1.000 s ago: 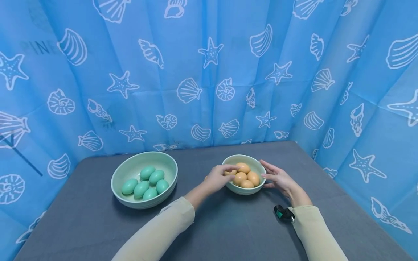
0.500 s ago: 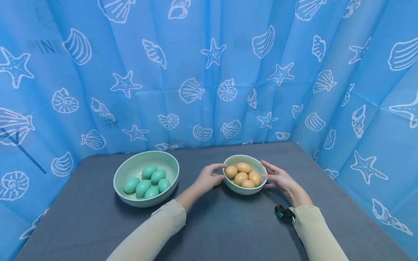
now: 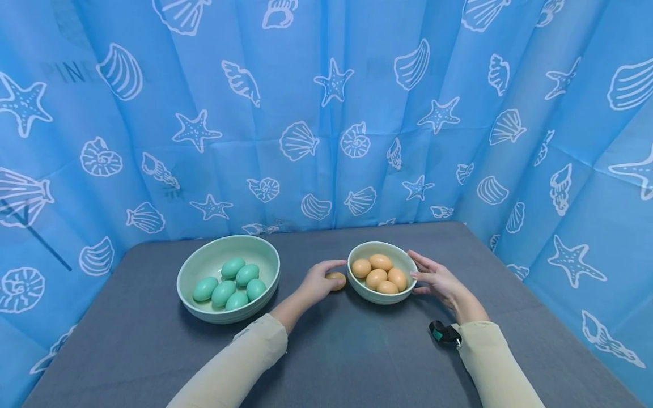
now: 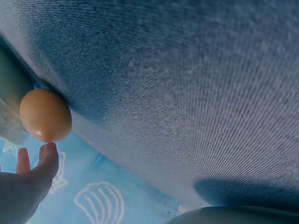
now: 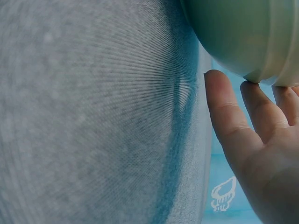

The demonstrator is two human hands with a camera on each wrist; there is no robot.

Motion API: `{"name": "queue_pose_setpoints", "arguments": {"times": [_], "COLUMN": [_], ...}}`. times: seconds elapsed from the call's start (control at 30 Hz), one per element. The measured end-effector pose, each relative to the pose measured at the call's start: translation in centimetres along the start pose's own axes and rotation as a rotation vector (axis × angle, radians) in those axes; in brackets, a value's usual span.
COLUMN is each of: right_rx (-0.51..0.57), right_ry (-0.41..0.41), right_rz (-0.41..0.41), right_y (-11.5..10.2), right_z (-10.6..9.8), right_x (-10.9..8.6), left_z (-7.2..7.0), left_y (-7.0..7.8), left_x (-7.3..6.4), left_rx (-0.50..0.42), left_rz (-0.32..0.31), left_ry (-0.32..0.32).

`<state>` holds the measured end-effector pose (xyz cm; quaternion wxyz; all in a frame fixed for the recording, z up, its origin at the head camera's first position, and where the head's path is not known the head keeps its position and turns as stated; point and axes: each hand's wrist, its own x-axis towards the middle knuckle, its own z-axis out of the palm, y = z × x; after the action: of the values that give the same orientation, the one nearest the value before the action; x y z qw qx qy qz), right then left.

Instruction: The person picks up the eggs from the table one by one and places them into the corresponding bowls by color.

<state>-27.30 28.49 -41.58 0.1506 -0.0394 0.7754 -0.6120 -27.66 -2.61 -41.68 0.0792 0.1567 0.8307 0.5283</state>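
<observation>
A brown egg [image 3: 335, 280] lies on the grey cloth just left of a small pale green bowl [image 3: 382, 298]. My left hand [image 3: 313, 284] is at this egg, thumb over its near side and index finger stretched past it toward the bowl. From the left wrist, a fingertip [image 4: 48, 150] meets the end of the egg [image 4: 45, 114], with the fingers not wrapped round it. Several brown eggs [image 3: 376, 277] sit inside the small bowl. On its right side, the straight fingertips of my right hand [image 3: 442, 285] rest against the outer wall [image 5: 243, 37].
A larger pale green bowl [image 3: 228, 319] holding several green eggs [image 3: 223, 294] stands to the left on the grey cloth-covered table [image 3: 357, 362]. Behind the table hangs a blue curtain [image 3: 285, 192] printed with shells. A black strap [image 3: 444, 333] hangs at my right sleeve.
My left hand has drawn back from over the small bowl and come down left to the egg beside it, uncovering the eggs inside. The right hand keeps its place.
</observation>
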Motion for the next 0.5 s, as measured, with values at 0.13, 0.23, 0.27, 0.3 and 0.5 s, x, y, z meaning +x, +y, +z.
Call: {"name": "queue_pose_setpoints", "arguments": {"times": [0.13, 0.23, 0.27, 0.3, 0.5], "right_rx": [0.003, 0.003, 0.002, 0.003, 0.005], "right_ry": [-0.003, -0.003, -0.002, 0.0, 0.008], "right_rz": [-0.002, -0.003, -0.003, -0.002, 0.007], "right_y": [-0.06, -0.05, -0.05, -0.05, -0.15], "right_z": [-0.01, -0.02, -0.02, -0.01, 0.08], "right_x": [0.01, 0.01, 0.02, 0.01, -0.1], "left_z": [-0.11, -0.17, -0.18, -0.18, -0.21], "left_y": [-0.21, -0.4, -0.46, -0.53, -0.58], "left_x": [-0.08, -0.06, -0.04, 0.0, 0.1], "left_rx": [0.004, -0.003, -0.005, -0.005, -0.002], "left_rz": [0.01, 0.007, 0.003, 0.001, -0.032], "left_ry": [-0.006, -0.006, -0.007, -0.007, -0.006]}}
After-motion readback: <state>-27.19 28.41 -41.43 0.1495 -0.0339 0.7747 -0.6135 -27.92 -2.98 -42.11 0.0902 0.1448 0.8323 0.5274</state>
